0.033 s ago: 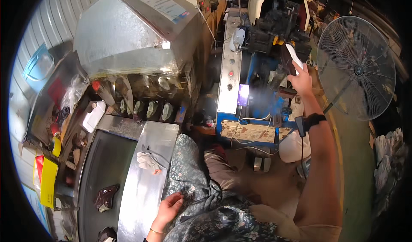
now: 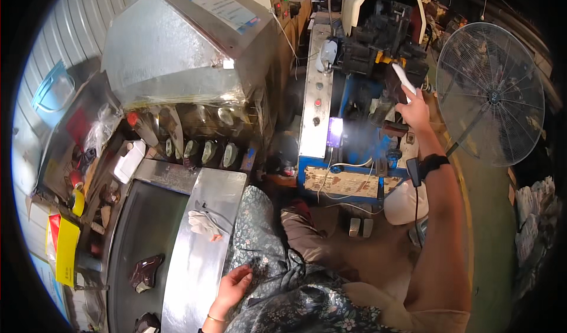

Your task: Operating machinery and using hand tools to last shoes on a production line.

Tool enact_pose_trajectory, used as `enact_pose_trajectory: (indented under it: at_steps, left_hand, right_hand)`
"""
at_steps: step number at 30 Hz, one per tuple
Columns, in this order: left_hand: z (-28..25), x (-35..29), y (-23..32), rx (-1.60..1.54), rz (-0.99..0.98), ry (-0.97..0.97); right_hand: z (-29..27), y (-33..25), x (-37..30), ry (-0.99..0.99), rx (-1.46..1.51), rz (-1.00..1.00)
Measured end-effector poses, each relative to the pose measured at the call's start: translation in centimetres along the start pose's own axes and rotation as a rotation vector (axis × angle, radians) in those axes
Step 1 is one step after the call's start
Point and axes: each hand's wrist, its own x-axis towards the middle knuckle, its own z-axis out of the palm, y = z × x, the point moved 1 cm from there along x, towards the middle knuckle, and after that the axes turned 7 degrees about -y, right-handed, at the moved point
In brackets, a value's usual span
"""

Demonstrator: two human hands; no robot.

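Observation:
My right hand point(image 2: 415, 110) reaches far forward to the machine point(image 2: 387, 38) and grips a dark shoe upper with a white bottom point(image 2: 403, 78). The shoe's front end is up against the machine's black clamping parts, and much of its dark side is hidden. My left hand point(image 2: 235, 287) rests by my lap on the floral apron point(image 2: 257, 229), its fingers loosely bent and the thumb apart, with nothing visible in it. To its left, a white glove point(image 2: 204, 224) lies on the metal ledge. A dark red shoe upper point(image 2: 146, 273) sits on the dark belt, with another dark upper point(image 2: 147, 322) nearer me.
A caged fan point(image 2: 494, 95) stands right of my forearm. Left of the machine runs a button panel point(image 2: 317, 100), with a lit phone point(image 2: 335, 131) beside it. Several shoes point(image 2: 209, 152) line up below the metal hood point(image 2: 168, 49). Two pedals point(image 2: 360, 227) are on the floor.

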Motion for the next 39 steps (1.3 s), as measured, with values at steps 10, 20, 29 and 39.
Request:
enact_pose_trajectory:
  at_steps: [10, 20, 29, 39]
  left_hand:
    - [2.6, 1.2, -0.4, 0.072, 0.05, -0.11]
    - [2.6, 0.9, -0.6, 0.299, 0.016, -0.145]
    - [-4.4, 2.6, -2.3, 0.153, -0.015, 0.38]
    - [-28.6, -2.3, -7.2, -0.175, -0.534, 1.66]
  right_hand:
    - [3.7, -1.5, -3.1, -0.074, -0.307, 0.048]
    - [4.8, -0.6, -3.1, 0.061, -0.298, -0.016]
    - [5.9, 0.3, 3.0, 0.138, -0.193, -0.265]
    - [6.0, 3.7, 11.2, 0.054, -0.415, -0.313]
